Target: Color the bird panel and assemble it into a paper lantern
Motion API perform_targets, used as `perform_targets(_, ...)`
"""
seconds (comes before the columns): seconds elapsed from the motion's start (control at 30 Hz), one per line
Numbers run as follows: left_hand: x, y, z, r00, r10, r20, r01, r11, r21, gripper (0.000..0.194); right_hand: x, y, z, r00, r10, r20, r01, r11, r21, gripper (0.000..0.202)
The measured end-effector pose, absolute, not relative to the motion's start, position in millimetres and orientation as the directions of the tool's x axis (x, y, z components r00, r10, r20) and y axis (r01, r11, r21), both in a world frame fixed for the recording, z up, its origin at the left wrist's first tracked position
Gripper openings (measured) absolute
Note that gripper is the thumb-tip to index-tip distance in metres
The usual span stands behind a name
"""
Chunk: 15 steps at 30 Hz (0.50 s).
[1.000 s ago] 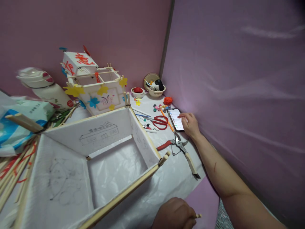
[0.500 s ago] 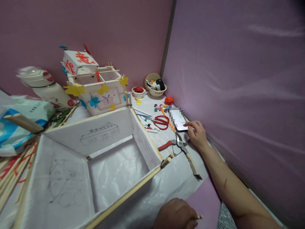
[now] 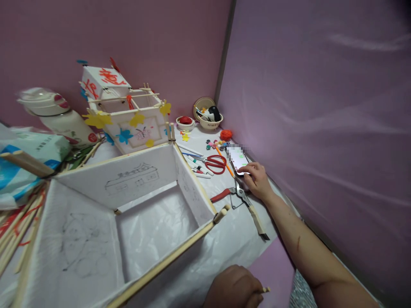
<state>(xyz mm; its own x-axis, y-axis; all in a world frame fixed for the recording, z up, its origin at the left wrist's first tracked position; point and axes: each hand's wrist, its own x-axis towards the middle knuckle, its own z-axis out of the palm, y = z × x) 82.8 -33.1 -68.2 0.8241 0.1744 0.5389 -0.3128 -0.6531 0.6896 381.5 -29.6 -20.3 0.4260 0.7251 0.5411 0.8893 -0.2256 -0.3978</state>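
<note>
Just one of two hands point(image 3: 256, 182) touches one phone point(image 3: 238, 160).

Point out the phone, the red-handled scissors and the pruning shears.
Phone point(image 3: 236, 161): head view, on its lit screen.
Red-handled scissors point(image 3: 215, 164): head view, on the handles, where the loops meet.
Pruning shears point(image 3: 240, 193): head view, on the metal near the pivot.

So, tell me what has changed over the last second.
The right hand moved its finger from the middle of the phone to its near end, and the screen swapped a list for a view with green patches. Nothing was taken up or let go. The left hand keeps its grip on the small wooden piece; the white-walled frame and pruning shears stayed put.
</note>
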Motion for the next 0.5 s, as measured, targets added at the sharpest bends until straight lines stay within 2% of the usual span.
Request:
perform_targets(0.23,86.2,-33.0,-61.1,0.775,0.224,0.591,-0.336,-0.646,0.685,0.037,385.3,-33.3,-18.8,0.504,0.588,0.633,0.863,-0.307,-0.401,0.024)
perform_targets(0.37,85.9,-31.8,-62.4,0.773,0.213,0.598,-0.354,-0.638,0.684,0.037,389.1,-33.7,-21.8,0.510,0.585,0.630,0.860,-0.325,-0.395,0.024)
perform_targets(0.5,83.6,-31.5,-67.7,0.806,0.154,0.571,-0.357,-0.642,0.678,0.028,389.9,-32.2,-23.0,0.499,0.602,0.623,0.866,-0.321,-0.384,0.024)
